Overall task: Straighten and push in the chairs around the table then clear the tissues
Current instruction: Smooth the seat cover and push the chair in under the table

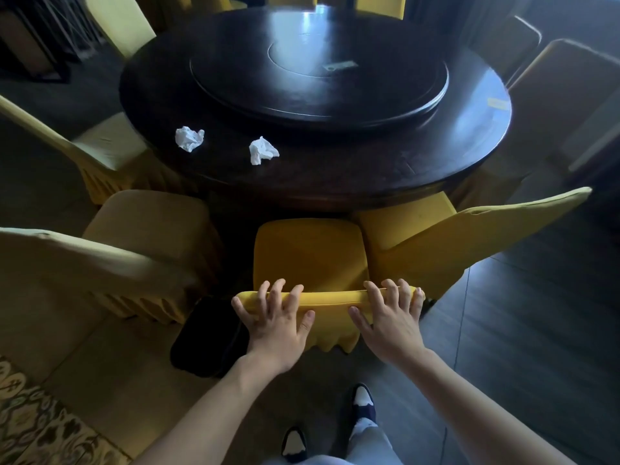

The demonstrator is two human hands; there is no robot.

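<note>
Both hands hold the top of the backrest of the yellow fabric-covered chair [312, 256] at the near edge of the round dark wooden desk [335, 176]: the left hand [275, 317] and the right hand [389, 313] each curl their fingers over the top rail, thumbs on the near side. The seat stands just outside the desk's near edge, so this chair looks not yet pushed in. The pale yellow covered chair [144, 229] at the near-left and the yellow chair [463, 229] at the near-right both stand angled. Two crumpled white tissues [189, 138] [262, 150] lie near the desk's left-front edge, uncleared. The far chairs are cut off and dim. A dark object on the floor beside the held chair is unclear.
</note>
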